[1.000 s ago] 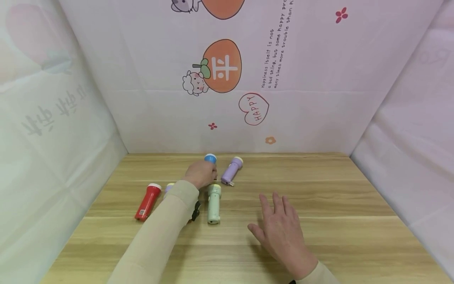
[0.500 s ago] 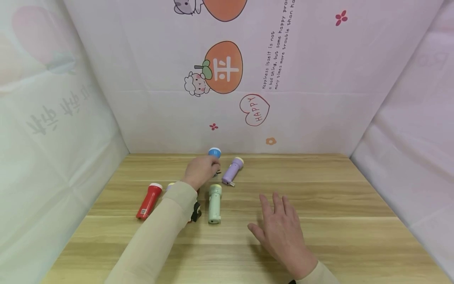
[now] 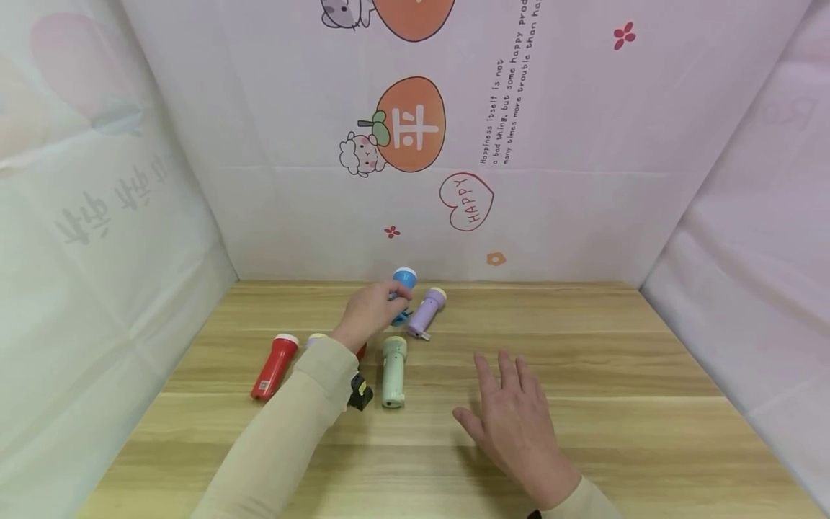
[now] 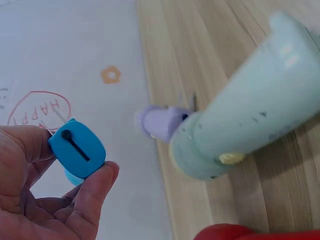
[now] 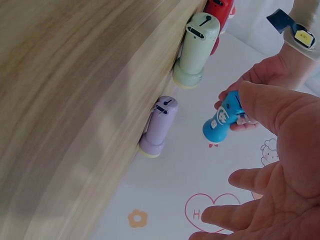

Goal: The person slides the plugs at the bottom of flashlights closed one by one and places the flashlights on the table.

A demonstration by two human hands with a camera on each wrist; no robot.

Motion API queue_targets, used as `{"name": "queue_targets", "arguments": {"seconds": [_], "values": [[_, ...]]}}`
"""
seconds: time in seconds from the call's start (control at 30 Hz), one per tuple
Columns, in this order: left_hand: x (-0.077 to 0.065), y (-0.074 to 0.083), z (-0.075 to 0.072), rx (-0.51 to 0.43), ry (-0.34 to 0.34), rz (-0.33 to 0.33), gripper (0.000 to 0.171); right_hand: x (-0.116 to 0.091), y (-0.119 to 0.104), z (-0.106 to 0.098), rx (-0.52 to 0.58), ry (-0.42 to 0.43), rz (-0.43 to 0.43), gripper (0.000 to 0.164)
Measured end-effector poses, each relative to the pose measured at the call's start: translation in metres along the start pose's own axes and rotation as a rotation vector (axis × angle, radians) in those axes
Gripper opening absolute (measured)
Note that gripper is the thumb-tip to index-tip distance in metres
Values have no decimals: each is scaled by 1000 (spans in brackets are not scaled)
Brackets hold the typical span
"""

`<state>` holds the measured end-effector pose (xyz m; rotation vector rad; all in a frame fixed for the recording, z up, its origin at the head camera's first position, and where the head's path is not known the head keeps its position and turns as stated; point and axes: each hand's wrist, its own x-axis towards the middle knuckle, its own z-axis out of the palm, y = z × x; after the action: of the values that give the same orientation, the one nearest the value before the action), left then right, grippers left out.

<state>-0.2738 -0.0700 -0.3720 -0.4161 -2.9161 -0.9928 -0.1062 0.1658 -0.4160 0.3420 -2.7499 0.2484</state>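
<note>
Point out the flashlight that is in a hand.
The blue flashlight, pinched in the left hand. It alone is blue; the red one and green one lie on the table.

Long cream sleeves [image 3: 275, 432] are worn with a dark, yellow-marked wrist device [image 3: 359, 396]

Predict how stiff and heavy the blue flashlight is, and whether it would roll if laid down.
The blue flashlight looks stiff, showing no bend in the left hand. It is probably light, since a pinch grip supports it. Laid on its side, it might roll, as its lamp end looks rounded.
</note>
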Motion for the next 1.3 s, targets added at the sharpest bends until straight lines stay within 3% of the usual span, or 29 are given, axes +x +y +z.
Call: {"name": "queue_targets", "arguments": {"seconds": [0.33, 0.47, 0.7, 0.83, 1.1, 1.3], "values": [[-16, 14, -4, -390, -99, -91, 25, 0, -1, -1, 7, 17, -16, 85], [-23, 23, -5, -495, -112, -107, 26, 0, -2, -1, 5, 15, -11, 84], [-36, 35, -1, -699, -132, -102, 51, 2, -2, 0, 9, 45, -27, 83], [-43, 41, 2, -752, -149, -100, 59, 3, -2, 0, 18, 74, -43, 82], [-59, 50, 7, -830, -174, -82, 57, 4, -3, -1, 81, 141, -62, 79], [-69, 55, 10, -906, -188, -100, 58, 5, -5, -2, 157, 243, -95, 78]]}}
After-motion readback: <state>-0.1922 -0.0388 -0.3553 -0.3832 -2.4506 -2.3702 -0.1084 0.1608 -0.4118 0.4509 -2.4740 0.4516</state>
